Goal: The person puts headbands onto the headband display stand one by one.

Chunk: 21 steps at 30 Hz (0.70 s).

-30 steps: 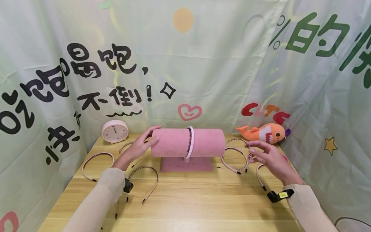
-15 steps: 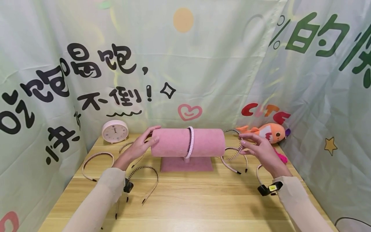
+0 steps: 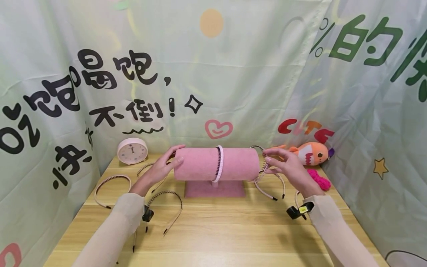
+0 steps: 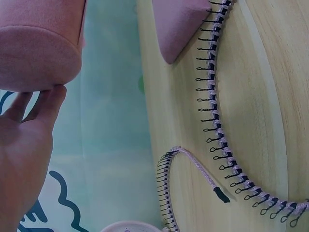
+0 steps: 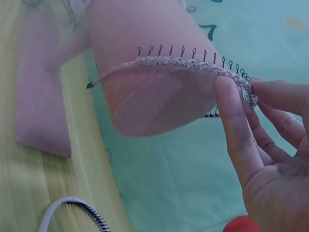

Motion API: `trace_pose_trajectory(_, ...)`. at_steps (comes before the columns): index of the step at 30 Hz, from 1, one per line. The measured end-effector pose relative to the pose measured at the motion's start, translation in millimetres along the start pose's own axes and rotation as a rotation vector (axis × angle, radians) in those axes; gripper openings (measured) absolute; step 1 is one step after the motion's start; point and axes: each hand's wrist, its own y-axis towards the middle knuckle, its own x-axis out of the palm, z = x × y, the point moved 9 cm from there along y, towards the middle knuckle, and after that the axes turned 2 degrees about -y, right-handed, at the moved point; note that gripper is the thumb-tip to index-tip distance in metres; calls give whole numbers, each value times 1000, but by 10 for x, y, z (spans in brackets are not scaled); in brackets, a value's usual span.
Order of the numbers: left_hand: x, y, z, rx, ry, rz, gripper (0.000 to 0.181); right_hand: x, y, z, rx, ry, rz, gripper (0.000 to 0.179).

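Shifting leftward since the earlier frame, the right hand (image 3: 287, 165) is bringing a looped headband (image 5: 183, 62) to the right end of the pink roll (image 3: 197, 163). At far left, a loose headband (image 3: 112, 177) is lying near a pink clock (image 3: 132, 152). The left hand (image 3: 159, 170) is touching the roll's left end, fingers extended and spread. A white headband (image 3: 220, 163) is sitting over the middle. Rightward, thumb and fingers are pinching the looped headband; whether it is touching the roll is unclear. An orange plush fish (image 3: 311, 154) is lying beyond.
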Motion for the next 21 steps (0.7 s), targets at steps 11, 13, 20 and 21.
trace_pose_trajectory(11,-13,13,-20,-9,2,12,56,165,123,-61,37,0,-27,57)
trace_pose_trajectory(13,-12,17,-26,-10,3,13,56,187,137,-51,30,-4,-39,56)
trace_pose_trajectory(20,1,36,8,30,6,5,56,206,161,-42,-23,-71,-43,53)
trace_pose_trajectory(21,1,37,7,30,7,6,56,204,159,-41,-30,-85,-45,53)
